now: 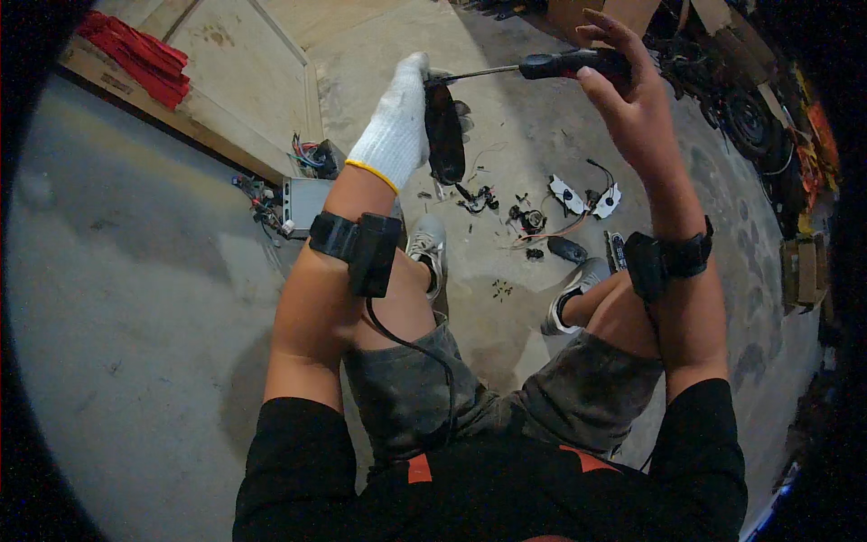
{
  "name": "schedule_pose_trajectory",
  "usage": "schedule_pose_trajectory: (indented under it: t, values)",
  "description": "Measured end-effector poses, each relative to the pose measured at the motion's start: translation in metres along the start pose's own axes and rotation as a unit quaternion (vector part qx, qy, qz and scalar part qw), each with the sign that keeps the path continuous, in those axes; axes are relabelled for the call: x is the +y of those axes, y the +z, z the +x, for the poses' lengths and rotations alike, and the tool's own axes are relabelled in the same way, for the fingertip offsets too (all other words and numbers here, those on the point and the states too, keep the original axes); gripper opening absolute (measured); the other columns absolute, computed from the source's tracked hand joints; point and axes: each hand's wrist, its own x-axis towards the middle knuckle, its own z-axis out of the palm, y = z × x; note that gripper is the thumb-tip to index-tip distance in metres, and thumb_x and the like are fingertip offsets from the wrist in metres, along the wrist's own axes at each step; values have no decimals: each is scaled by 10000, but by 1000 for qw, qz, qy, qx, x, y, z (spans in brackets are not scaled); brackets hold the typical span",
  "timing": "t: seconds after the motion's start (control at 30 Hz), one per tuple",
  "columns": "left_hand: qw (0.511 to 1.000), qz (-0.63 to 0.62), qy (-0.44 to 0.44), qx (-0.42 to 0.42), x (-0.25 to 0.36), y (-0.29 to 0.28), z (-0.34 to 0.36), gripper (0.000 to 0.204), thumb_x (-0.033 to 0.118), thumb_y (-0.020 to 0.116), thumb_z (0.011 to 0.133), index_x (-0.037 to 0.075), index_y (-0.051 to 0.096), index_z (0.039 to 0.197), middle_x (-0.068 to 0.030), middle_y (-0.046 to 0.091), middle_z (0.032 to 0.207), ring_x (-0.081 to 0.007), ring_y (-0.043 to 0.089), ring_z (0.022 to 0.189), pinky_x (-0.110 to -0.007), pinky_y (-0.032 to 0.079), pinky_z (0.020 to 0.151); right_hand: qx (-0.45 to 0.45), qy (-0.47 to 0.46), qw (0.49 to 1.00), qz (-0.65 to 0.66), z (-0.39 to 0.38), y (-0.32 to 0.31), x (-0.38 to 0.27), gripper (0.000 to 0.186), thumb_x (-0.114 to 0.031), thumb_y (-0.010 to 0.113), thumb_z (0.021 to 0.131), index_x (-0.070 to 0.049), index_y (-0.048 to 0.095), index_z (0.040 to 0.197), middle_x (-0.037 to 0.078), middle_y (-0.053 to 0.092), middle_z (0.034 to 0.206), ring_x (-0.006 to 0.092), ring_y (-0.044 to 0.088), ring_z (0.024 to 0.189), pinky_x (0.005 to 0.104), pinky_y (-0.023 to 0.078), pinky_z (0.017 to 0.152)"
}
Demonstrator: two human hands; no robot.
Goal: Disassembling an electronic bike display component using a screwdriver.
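Note:
My left hand (397,122) wears a white knit glove with a yellow hem. It is closed on a long black part (445,135) with rounded ends, which hangs upright beside the glove; I cannot make out its kind. From the right, a screwdriver (551,66) with a dark handle and thin metal shaft reaches level to the top of this part. The tip's exact contact is hidden near the gloved fingers. My bare right hand (639,108) holds the handle's rear end, its thumb below and some fingers raised.
On the concrete floor lie small black parts (479,199), white plates with wires (567,195), a dark oval piece (567,249) and several screws (502,290). A metal box (305,206) with wires stands left by a wooden panel (226,63). Clutter and a cardboard box (803,273) line the right.

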Motion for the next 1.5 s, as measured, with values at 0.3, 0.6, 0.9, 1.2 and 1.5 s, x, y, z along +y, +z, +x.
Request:
schedule_pose_trajectory:
  t: [0.3,0.6,0.9,1.2,1.5]
  values:
    - [1000,10,3,-10,-1,-1,2,542,547,435,941,44,505,1130,-213,656,884,-368,657,733,-530,561,691,9,57,998,-5,5,1,1,391,-256,645,955,-14,570,1252,95,690,1016,127,623,719,257,512,622]
    - [999,27,11,-25,-3,-4,4,510,548,432,947,65,525,1081,-203,656,871,-356,653,710,-513,557,667,-49,210,975,55,0,-5,3,409,-249,651,941,-20,561,1268,115,665,1105,163,639,865,292,523,796]
    - [999,12,13,-31,-3,-5,3,474,528,441,946,81,536,1073,-195,652,847,-347,651,696,-507,559,659,-30,295,955,8,2,-6,3,396,-230,622,956,-22,547,1284,94,652,1106,130,617,865,259,503,736]
    - [999,19,18,-36,-3,-6,5,453,522,432,952,92,545,1039,-191,649,822,-349,651,674,-509,559,645,-14,225,974,36,0,-3,3,334,-234,597,981,-37,580,1250,79,677,1101,100,614,828,230,488,683]
    - [1000,12,11,-19,-2,-6,4,495,546,440,948,76,517,1083,-193,637,834,-345,653,701,-514,560,644,35,56,998,1,5,2,-4,406,-295,629,960,-14,556,1244,110,670,1014,120,621,734,258,503,632]
